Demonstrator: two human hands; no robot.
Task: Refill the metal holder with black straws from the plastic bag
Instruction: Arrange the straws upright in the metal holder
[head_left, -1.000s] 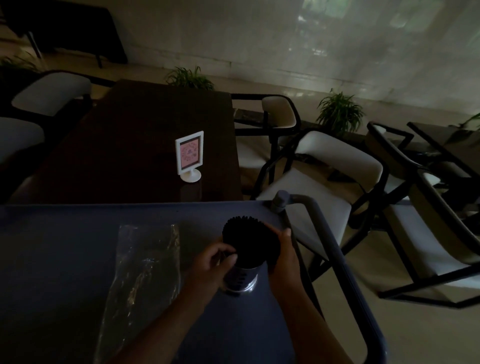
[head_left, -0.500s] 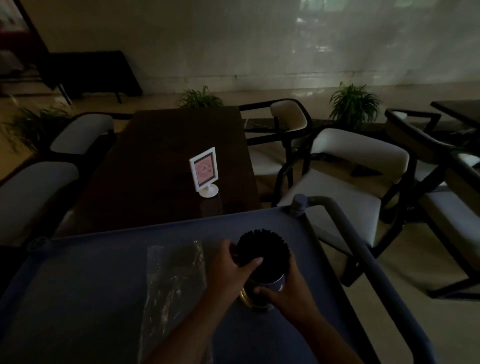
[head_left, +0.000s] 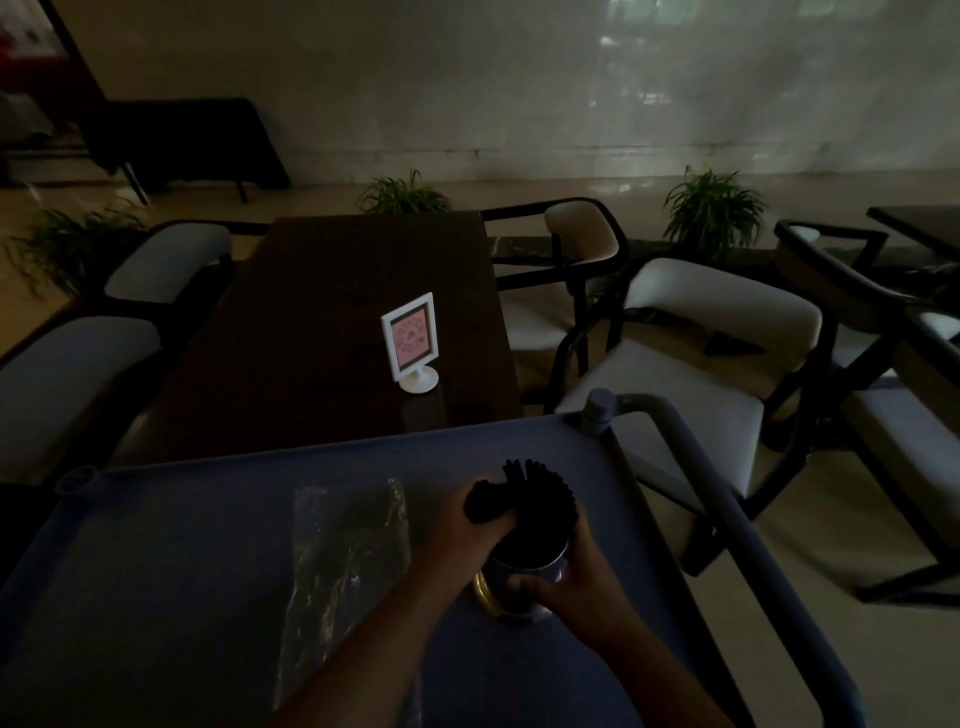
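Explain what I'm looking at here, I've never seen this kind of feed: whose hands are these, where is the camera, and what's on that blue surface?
There is no machine here. The picture comes from one wide-angle camera worn on a person's head, looking forward and down, so the two bare arms reaching in from the bottom are that person's own.

The blue surface is the top of a cart with a rail on its right side. On it lies a clear plastic bag, flat and seemingly empty, though the dim light makes that hard to confirm.

The right hand grips the metal holder low on its side. The left hand is closed around a bunch of the black straws that stand in the holder.

Beyond the cart stands a dark table with a small white sign stand, with chairs around it.
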